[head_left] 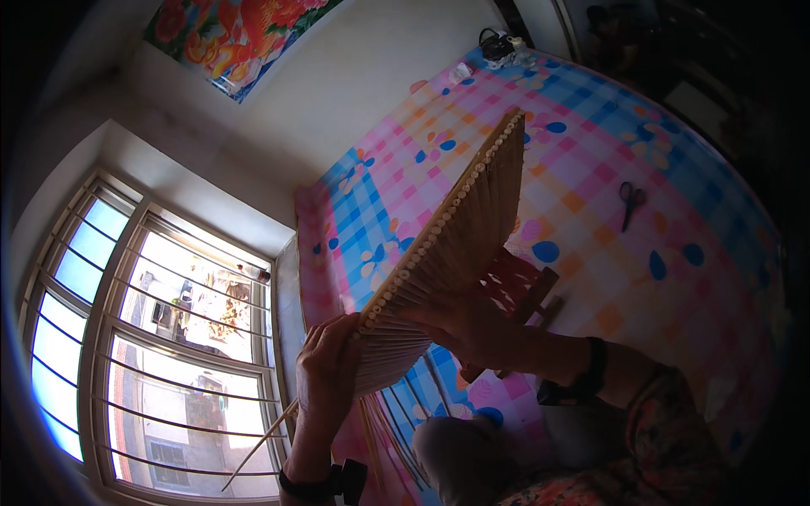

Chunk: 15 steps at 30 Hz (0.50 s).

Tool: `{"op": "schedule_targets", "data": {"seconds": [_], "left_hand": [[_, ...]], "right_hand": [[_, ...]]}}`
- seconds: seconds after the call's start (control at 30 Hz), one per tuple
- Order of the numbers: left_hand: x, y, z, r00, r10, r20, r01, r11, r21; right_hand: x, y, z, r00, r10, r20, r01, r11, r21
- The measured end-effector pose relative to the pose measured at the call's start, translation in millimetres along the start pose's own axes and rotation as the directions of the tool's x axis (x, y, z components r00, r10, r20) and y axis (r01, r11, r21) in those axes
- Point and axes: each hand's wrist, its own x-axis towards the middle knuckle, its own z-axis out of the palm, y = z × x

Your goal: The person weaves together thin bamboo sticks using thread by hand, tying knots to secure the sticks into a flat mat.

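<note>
A barred window point(156, 350) fills the left of the frame, below a bright flowered poster point(240, 42) on the pale upper-left wall, and nearer the centre the left hand point(329, 358) curls its fingers over the lower-left edge of a panel of round sticks point(451, 240). This panel tilts across the middle, the right hand point(468, 325) lying against its slats, its grip unclear. Rightward spreads a pink-and-blue checked, flowered sheet point(582, 156), with scissors point(629, 202) at right.
</note>
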Motion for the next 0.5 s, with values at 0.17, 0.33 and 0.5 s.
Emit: {"op": "schedule_targets", "data": {"seconds": [0.17, 0.33, 0.5], "left_hand": [[-1, -2, 0, 0.999, -0.04, 0.018, 0.041, 0.999, -0.026], [-2, -1, -1, 0.998, -0.063, 0.019, 0.063, 0.997, -0.037], [-2, -2, -1, 0.998, -0.064, 0.013, 0.064, 0.997, -0.045]], "right_hand": [[0, -1, -3, 0.998, -0.062, -0.007, 0.062, 0.998, -0.022], [1, -8, -12, 0.996, 0.017, 0.092, -0.02, 0.999, 0.039], [3, -15, -18, 0.981, 0.091, 0.173, -0.103, 0.993, 0.06]]}}
